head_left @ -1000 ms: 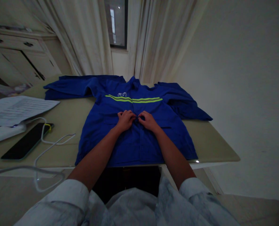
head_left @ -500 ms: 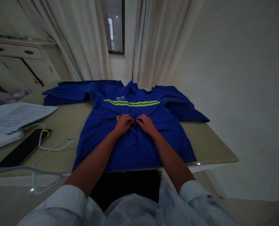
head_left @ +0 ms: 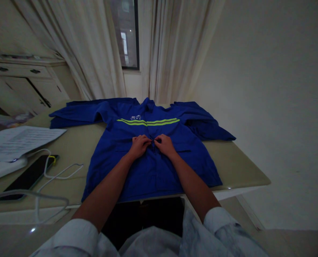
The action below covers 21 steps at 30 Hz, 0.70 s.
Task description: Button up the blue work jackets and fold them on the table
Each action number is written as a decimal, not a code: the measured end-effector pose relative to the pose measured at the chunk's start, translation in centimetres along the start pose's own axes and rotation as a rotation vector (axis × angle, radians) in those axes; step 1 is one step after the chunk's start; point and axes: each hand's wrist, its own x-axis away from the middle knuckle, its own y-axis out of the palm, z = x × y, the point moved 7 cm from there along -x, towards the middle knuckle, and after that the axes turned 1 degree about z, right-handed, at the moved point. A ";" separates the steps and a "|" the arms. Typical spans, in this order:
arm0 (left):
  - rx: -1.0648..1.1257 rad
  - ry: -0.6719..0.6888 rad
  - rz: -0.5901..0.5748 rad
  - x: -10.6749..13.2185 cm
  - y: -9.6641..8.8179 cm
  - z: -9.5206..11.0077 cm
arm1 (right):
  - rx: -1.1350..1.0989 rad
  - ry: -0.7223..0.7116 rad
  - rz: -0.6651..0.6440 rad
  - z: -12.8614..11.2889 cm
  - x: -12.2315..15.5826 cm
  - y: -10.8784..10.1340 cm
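Note:
A blue work jacket point(head_left: 140, 171) lies spread front-up on the table, collar at the far side and hem along the near edge. A yellow-green striped band point(head_left: 161, 122) crosses its chest, with a small white print above it on the left. At the middle of the front opening, below the band, my left hand point(head_left: 140, 145) pinches the jacket's edge. Close beside it, my right hand point(head_left: 164, 144) pinches the opposite edge. Fingertips of both hands nearly meet; any button or small fastener between them is too small to make out.
On the table's left lie printed papers point(head_left: 16, 141), a dark phone point(head_left: 30, 175) and a looping white cable point(head_left: 65, 177) that hangs over the near edge. Behind stand a cream cabinet point(head_left: 54, 80) and long curtains point(head_left: 89, 46). A pale wall point(head_left: 266, 107) rises on the right.
Both hands stay at the jacket's front opening, with only slight finger movement. The head view has tilted up a little, so the scene sits lower.

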 end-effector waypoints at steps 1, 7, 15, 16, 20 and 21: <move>-0.005 -0.003 -0.002 0.1 -0.1 0.1 | 0.008 0.019 0.035 0.2 0.0 -0.3; -0.172 -0.090 0.119 0.5 -1.3 -0.7 | -0.032 0.146 0.259 2.6 -0.6 -2.6; -0.371 -0.124 -0.132 4.7 0.3 -0.9 | 0.020 0.094 -0.191 0.8 0.4 -2.6; -0.370 -0.102 -0.161 5.6 0.2 -0.6 | 0.100 0.110 -0.286 0.5 0.8 -2.4; -0.360 -0.055 -0.327 6.9 -0.9 0.5 | 0.384 0.104 -0.334 -1.9 0.9 -2.4; -0.362 -0.068 -0.371 6.4 -1.4 0.7 | 0.417 0.051 -0.296 -3.0 0.4 -2.2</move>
